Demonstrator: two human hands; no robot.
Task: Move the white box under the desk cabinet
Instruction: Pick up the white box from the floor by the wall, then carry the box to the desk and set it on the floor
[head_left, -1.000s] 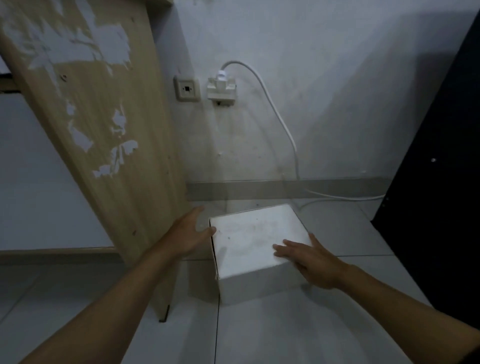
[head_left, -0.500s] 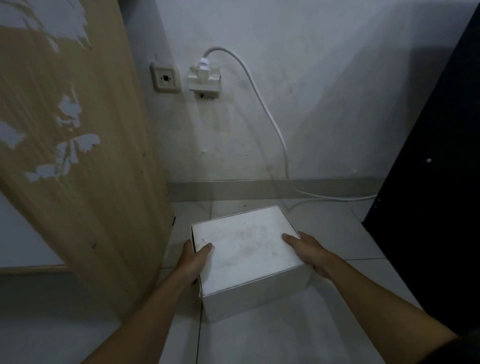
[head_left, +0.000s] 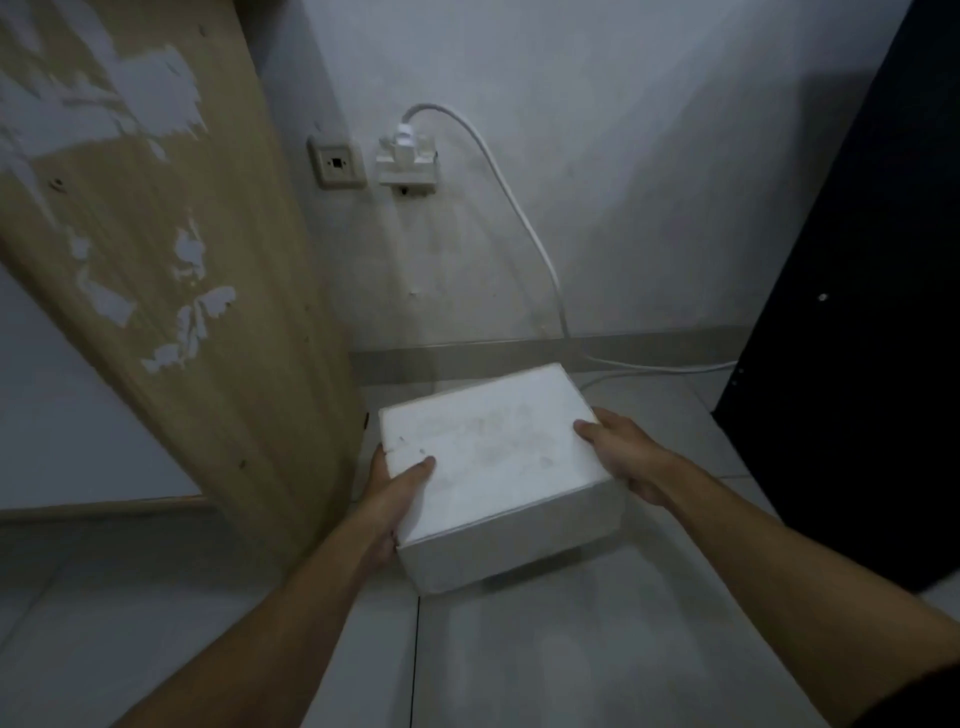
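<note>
A closed white box (head_left: 493, 457) sits low over the tiled floor, close to the wall, its front corner tipped toward me. My left hand (head_left: 389, 493) grips its left side, thumb on the lid and fingers hidden down the side. My right hand (head_left: 623, 452) clasps the right edge, thumb on top. A wooden desk side panel (head_left: 171, 260) with peeled white patches stands just left of the box. Whether the box rests on the floor or is lifted I cannot tell.
A black cabinet (head_left: 857, 338) rises at the right. On the wall behind are a socket plate (head_left: 336, 163) and a white plug adapter (head_left: 408, 161) whose white cable (head_left: 524, 223) drops to the floor and runs right. Grey floor tiles (head_left: 519, 649) lie in front.
Both hands went from resting flat near the box to gripping its left and right sides. The box has shifted slightly toward me and looks a bit tilted.
</note>
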